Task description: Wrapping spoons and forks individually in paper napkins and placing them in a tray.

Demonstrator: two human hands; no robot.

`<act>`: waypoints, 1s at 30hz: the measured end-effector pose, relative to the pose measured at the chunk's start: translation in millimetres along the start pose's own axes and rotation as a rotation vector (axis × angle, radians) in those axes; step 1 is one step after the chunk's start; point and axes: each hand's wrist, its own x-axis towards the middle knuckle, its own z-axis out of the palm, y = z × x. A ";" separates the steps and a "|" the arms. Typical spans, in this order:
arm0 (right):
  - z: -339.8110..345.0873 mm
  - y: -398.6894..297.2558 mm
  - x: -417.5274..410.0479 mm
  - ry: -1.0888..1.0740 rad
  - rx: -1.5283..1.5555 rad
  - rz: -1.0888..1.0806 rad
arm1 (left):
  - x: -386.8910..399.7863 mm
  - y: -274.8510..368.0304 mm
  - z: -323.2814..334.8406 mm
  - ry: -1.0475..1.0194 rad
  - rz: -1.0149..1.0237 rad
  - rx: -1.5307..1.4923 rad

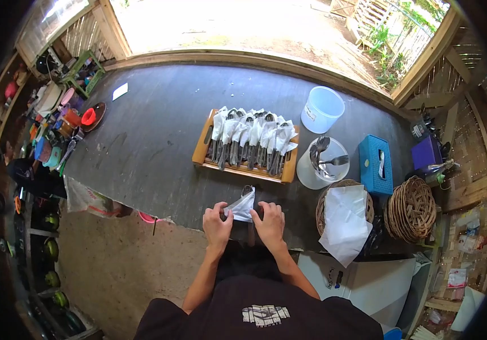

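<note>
A folded white paper napkin [242,209] lies near the table's front edge, wrapped partly around cutlery. A dark rounded cutlery head [247,190] shows above it, and the handles reach below toward me. My left hand [218,227] is at the napkin's left corner, thumb and fingertips close around it; whether they pinch it is unclear. My right hand [270,224] is beside the right edge, fingers apart and thumb by the paper. Just beyond, a wooden tray [245,173] carries several napkin-wrapped cutlery sets [252,136], handles toward me.
Right of the tray stand a tub of forks and spoons [323,163], another translucent tub [323,108] and a blue tissue box [375,163]. Napkin sheets [345,216] lie on a woven basket, near stacked baskets [410,208]. Jars and an orange-red funnel [89,116] crowd the left.
</note>
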 end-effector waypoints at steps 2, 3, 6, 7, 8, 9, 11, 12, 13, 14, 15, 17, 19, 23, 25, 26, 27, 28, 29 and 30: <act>8.3 -10.7 2.2 -0.008 -0.089 0.006 | 0.3 -8.9 -2.7 0.014 0.075 0.075; 12.7 -15.1 4.3 -0.009 -0.089 0.012 | 1.2 -8.9 -4.1 0.007 0.123 0.070; 22.9 -24.1 8.6 -0.002 -0.238 0.045 | 5.3 -4.4 -9.4 -0.023 0.182 0.054; 25.5 -24.9 8.7 -0.006 -0.253 0.067 | 6.9 -1.6 -13.7 -0.038 0.190 0.043; 27.8 -25.9 8.2 -0.010 -0.269 0.090 | 9.4 -1.0 -17.6 -0.050 0.195 0.038; 28.8 -30.0 8.1 -0.005 -0.275 0.096 | 11.9 0.2 -21.2 -0.044 0.231 -0.009; 30.9 -39.1 7.2 -0.036 -0.235 0.152 | 15.1 2.4 -27.8 -0.043 0.272 -0.066; 32.0 -41.2 7.5 -0.027 -0.241 0.158 | 16.6 2.6 -31.0 -0.081 0.312 -0.114; 32.6 -42.5 7.8 -0.033 -0.193 0.210 | 18.3 2.3 -33.4 -0.119 0.352 -0.163; 32.6 -43.6 8.3 -0.038 -0.144 0.261 | 21.0 1.2 -34.4 -0.123 0.359 -0.172; 33.6 -42.2 8.8 -0.030 -0.148 0.261 | 23.5 -1.0 -36.2 -0.178 0.374 -0.223; 30.7 -31.1 9.1 -0.018 0.115 0.348 | 26.3 -1.7 -38.6 -0.243 0.400 -0.288; 23.9 -33.9 8.5 0.042 0.226 0.347 | 30.7 -5.5 -42.8 -0.520 0.176 -0.525; 21.3 -39.1 9.2 0.164 0.462 0.368 | 41.0 -10.1 -40.3 -0.638 0.218 -0.618; 16.4 -56.2 11.3 0.216 0.555 0.342 | 49.7 -7.5 -39.8 -0.664 0.201 -0.655; 14.5 -65.7 10.8 0.220 0.556 0.345 | 51.9 -6.7 -41.9 -0.680 0.177 -0.687; 11.9 -74.0 14.5 0.240 0.592 0.331 | 55.0 -4.0 -43.5 -0.685 0.186 -0.687; 12.0 -80.1 18.3 0.259 0.629 0.315 | 58.0 -0.6 -45.6 -0.682 0.136 -0.735; 15.0 -84.3 20.2 0.267 0.632 0.312 | 62.3 1.9 -47.1 -0.678 0.087 -0.783; 18.2 -90.3 20.2 0.262 0.621 0.289 | 66.6 0.0 -45.3 -0.675 0.096 -0.782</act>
